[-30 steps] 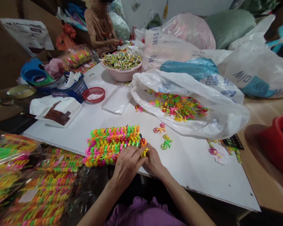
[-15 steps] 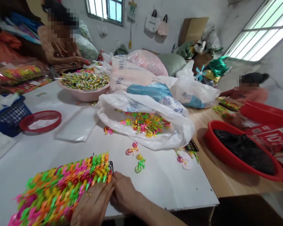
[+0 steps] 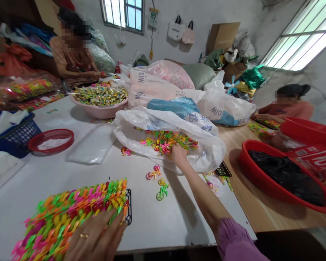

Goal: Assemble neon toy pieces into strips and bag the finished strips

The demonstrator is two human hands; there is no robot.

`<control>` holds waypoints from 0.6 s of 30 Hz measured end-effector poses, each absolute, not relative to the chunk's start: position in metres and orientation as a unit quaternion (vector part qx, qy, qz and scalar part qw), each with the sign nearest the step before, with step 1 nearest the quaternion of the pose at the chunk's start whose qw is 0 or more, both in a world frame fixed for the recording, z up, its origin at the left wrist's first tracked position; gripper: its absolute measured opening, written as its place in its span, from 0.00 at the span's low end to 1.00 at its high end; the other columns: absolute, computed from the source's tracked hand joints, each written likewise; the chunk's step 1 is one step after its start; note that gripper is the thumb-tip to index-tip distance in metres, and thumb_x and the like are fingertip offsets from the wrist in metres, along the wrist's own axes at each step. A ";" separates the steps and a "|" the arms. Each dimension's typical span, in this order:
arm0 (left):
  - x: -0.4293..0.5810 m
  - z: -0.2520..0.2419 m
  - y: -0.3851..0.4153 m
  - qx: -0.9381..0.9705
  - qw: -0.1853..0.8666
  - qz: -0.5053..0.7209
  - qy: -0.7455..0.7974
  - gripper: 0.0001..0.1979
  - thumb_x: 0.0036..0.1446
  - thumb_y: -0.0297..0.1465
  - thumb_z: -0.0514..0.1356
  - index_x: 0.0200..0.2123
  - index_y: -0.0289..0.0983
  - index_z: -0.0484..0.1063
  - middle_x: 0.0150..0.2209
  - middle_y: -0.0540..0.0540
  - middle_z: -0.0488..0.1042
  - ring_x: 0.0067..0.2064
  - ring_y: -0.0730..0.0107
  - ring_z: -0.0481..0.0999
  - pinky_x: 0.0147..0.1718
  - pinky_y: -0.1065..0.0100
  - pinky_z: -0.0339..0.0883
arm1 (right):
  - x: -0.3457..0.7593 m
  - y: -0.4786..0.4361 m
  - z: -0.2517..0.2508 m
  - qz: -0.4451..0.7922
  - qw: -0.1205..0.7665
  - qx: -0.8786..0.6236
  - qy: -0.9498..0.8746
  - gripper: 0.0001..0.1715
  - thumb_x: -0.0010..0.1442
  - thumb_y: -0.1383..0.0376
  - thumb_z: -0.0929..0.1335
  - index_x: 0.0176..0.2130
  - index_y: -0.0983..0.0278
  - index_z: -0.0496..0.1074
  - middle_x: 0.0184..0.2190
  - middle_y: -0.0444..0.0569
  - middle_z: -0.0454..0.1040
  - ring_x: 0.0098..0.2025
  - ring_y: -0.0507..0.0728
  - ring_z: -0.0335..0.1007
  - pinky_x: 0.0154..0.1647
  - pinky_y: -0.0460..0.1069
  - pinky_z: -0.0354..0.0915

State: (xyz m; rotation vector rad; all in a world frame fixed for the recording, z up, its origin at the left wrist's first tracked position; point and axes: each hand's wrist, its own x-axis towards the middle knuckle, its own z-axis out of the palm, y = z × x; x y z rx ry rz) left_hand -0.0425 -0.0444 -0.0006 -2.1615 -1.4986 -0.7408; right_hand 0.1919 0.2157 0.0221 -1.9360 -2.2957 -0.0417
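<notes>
Rows of bright plastic pieces (image 3: 78, 203) in green, orange, pink and yellow sit packed on a black plastic rack (image 3: 129, 206) at the lower left. My left hand (image 3: 95, 235), with a ring on one finger, lies over their near right side, fingers stretched out. My right hand (image 3: 178, 155) reaches into an open white plastic bag (image 3: 214, 156) and touches a heap of small coloured toy bicycles (image 3: 163, 139). Its fingers are curled together; their tips are hidden among the toys. Loose toy bicycles, one pink and orange (image 3: 153, 173) and one green and yellow (image 3: 162, 190), lie before the bag.
Clear plastic sleeves (image 3: 91, 146), a red shallow basket (image 3: 51, 141) and a blue basket (image 3: 19, 134) stand left. A pink basin (image 3: 100, 110) holds wrapped pieces. Right is a red basin (image 3: 244, 159) with black plastic. Two people sit across and to the right.
My right hand has left the rack's right end and moved forward into the white bag. My left hand has stayed on the rows, its fingers more spread. The rack's black end now shows.
</notes>
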 end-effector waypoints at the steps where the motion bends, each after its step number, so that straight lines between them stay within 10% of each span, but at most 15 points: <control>1: -0.042 0.008 -0.038 -0.744 0.182 -0.286 -0.575 0.12 0.59 0.36 0.51 0.43 0.43 0.70 0.41 0.45 0.74 0.43 0.59 0.72 0.42 0.58 0.62 | 0.188 0.205 0.022 0.000 0.097 -0.630 -0.770 0.11 0.57 0.70 0.61 0.38 0.69 0.69 0.40 0.59 0.71 0.41 0.59 0.69 0.38 0.50 0.62; 8: -0.031 0.021 0.011 -0.745 -0.043 -0.197 -0.635 0.12 0.60 0.30 0.49 0.37 0.35 0.71 0.35 0.44 0.72 0.40 0.64 0.70 0.42 0.62 0.64 | 0.141 0.089 -0.014 0.520 0.223 -0.410 -0.715 0.07 0.55 0.65 0.63 0.35 0.66 0.64 0.25 0.43 0.70 0.25 0.49 0.67 0.27 0.44 0.61; 18: -0.026 0.027 0.013 -0.757 -0.090 -0.212 -0.611 0.10 0.60 0.29 0.51 0.42 0.36 0.70 0.38 0.45 0.72 0.42 0.65 0.70 0.44 0.63 0.63 | 0.112 0.072 -0.057 0.466 0.290 -0.358 -0.755 0.06 0.56 0.65 0.62 0.36 0.65 0.64 0.31 0.46 0.69 0.33 0.53 0.64 0.35 0.46 0.60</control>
